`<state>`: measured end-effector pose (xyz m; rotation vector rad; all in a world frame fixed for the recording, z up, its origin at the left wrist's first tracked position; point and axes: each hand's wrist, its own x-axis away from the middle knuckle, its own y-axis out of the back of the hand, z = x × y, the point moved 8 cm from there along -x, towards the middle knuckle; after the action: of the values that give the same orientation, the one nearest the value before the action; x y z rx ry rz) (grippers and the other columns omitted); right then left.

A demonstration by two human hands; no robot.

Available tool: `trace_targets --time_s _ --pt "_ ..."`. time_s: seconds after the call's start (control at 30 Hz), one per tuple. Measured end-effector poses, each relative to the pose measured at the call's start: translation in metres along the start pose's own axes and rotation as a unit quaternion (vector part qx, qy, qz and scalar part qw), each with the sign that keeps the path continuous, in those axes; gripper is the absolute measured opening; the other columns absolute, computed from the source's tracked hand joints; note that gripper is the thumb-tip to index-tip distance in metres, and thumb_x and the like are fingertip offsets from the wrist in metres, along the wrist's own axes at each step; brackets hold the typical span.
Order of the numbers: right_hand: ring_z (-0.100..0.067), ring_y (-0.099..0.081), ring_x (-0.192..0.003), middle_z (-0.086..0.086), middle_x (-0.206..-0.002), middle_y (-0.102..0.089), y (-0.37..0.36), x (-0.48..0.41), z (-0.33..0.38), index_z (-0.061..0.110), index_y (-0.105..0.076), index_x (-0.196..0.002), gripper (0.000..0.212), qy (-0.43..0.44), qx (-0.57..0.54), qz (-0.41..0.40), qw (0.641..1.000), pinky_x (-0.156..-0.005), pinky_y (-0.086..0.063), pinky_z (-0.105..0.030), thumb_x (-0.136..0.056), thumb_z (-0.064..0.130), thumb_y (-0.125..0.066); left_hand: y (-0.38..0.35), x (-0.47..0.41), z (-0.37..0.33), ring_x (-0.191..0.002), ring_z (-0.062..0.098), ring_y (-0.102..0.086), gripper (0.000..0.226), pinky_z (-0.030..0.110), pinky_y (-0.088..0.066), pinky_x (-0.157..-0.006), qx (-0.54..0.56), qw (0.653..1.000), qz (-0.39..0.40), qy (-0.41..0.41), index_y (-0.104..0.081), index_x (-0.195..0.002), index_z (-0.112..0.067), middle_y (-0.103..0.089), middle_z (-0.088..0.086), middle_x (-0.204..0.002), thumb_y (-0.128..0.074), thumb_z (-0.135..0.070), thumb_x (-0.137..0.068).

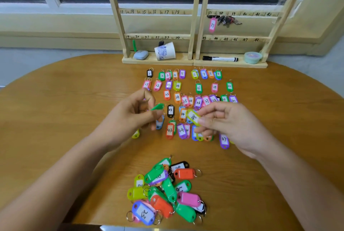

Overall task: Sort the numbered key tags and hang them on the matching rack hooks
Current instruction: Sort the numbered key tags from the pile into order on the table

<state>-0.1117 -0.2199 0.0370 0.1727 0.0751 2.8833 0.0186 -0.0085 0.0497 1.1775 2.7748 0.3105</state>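
Right now I see my left hand (133, 114) pinching a green tag (157, 107) and my right hand (229, 124) pinching a yellow tag (193, 117), both above the sorted rows (198, 88) on the table (55, 109). The unsorted pile (165, 188) lies nearer me. The rack (193, 26) stands behind, holding one pink tag (212, 25).

Showing the left hand (128, 117) and the right hand (232, 124), both bare. Showing also the left forearm (65, 171) and the right forearm (297, 184), uncovered as far as the edges of the view. Showing slim fingers (212, 108), ending in short, plain nails, clearest on the right hand.
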Motion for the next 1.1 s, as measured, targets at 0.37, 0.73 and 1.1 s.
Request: trace_targets --time_s 0.37,0.73,1.1 --pt "-0.037 -0.080 -0.091 -0.012 -0.086 -0.077 0.027 -0.034 -0.007 0.001 -0.068 -0.104 0.010 0.014 -0.028 -0.072 0.997 -0.074 -0.062 -0.039 -0.096 0.003 -0.074 -0.012 -0.043 0.008 -0.065 0.023 -0.037 0.029 0.027 -0.035 -0.058 0.035 0.999 -0.005 0.034 -0.050 -0.086 -0.012 -0.042 0.012 -0.072 -0.074 -0.018 -0.101" --pt "-0.017 -0.066 -0.074 -0.009 -0.083 -0.075 0.090 -0.025 -0.011 0.011 -0.076 -0.099 0.009 0.027 0.022 -0.161 0.986 -0.061 -0.049 -0.026 -0.091 0.010 -0.081 0.001 -0.033 0.010 -0.077 0.006 -0.070 0.008 0.014 -0.053 -0.069 -0.008 0.998 -0.055 0.013 -0.078 -0.100 -0.009 -0.078 0.007 -0.088 -0.075 -0.015 -0.097" --pt "-0.007 -0.073 -0.072 0.003 -0.078 -0.079 0.094 0.052 -0.041 0.022 -0.078 -0.093 0.011 0.019 0.169 -0.242 0.955 -0.066 -0.051 -0.016 -0.089 0.016 -0.085 -0.018 -0.031 0.016 -0.087 0.027 -0.081 0.022 0.030 -0.065 -0.082 0.031 0.997 -0.068 0.033 -0.062 -0.105 -0.001 -0.080 0.018 -0.090 -0.078 0.002 -0.091"
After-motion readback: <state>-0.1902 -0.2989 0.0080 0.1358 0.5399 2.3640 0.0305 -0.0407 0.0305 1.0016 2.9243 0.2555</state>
